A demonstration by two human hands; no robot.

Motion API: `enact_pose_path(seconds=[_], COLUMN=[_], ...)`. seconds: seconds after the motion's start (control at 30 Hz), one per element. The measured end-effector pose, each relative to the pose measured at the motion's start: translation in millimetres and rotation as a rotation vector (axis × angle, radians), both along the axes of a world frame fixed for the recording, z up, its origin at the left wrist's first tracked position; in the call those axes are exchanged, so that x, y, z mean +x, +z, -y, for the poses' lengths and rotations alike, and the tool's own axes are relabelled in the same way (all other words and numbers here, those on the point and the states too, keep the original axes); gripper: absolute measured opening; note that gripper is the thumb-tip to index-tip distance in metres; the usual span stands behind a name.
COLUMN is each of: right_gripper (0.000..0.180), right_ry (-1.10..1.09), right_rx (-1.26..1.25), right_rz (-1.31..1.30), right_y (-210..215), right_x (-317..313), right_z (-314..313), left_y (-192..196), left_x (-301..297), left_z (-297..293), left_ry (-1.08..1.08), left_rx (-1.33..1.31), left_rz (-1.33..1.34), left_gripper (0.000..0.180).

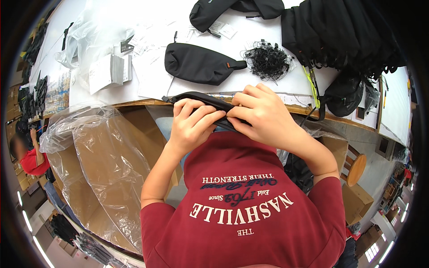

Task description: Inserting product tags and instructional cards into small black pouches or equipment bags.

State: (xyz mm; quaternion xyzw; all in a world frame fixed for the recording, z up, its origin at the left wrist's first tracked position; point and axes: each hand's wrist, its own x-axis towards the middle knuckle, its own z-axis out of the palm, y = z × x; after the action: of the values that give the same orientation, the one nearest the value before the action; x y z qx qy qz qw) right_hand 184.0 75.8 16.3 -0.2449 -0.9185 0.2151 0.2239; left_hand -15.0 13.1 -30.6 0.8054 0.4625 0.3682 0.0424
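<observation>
Both my hands grip a black fabric pouch (201, 97) at the table's front edge, over my lap. My left hand (193, 119) has its fingers curled over the pouch's near side. Close beside it, my right hand (259, 111) pinches the pouch's right part, thumb and fingers pressed together. The two hands nearly touch, and they hide much of the pouch. Just beyond lies another black pouch (201, 64) with a small orange tab at its right end. To the right of that pouch is a tangled heap of thin black loops (268, 60).
A stack of white cards (107, 73) and clear plastic bags (91, 38) lie at left on the white table (149, 85). Black pouches (335, 33) are piled at the far right. A plastic-lined cardboard box (96, 169) stands left of me; a wooden stool (356, 169) is at right.
</observation>
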Motion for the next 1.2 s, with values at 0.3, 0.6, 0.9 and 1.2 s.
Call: enact_pose_path(seconds=[0.3,0.6,0.9,1.2], right_gripper=[0.013,0.012,0.028,0.036], right_ry=[0.000,0.081,-0.578,-0.644], right_rx=[0.069,-0.043,-0.100,0.010], right_rz=[0.081,0.067,-0.030,0.221], right_y=[-7,-12,-100,-117], right_x=[-3,-8,-19,-24], right_z=[4,2,-150,-168], left_y=[-7,-6,20,24], left_x=[-2,-7,-33,-26], left_z=[3,12,36,29], left_ry=[-0.015,-0.061,-0.144,-0.180], left_rx=[0.016,-0.116,-1.153,-0.987], left_rz=[-0.030,0.054,0.467,0.221], left_gripper=[0.036,0.030,0.021,0.021])
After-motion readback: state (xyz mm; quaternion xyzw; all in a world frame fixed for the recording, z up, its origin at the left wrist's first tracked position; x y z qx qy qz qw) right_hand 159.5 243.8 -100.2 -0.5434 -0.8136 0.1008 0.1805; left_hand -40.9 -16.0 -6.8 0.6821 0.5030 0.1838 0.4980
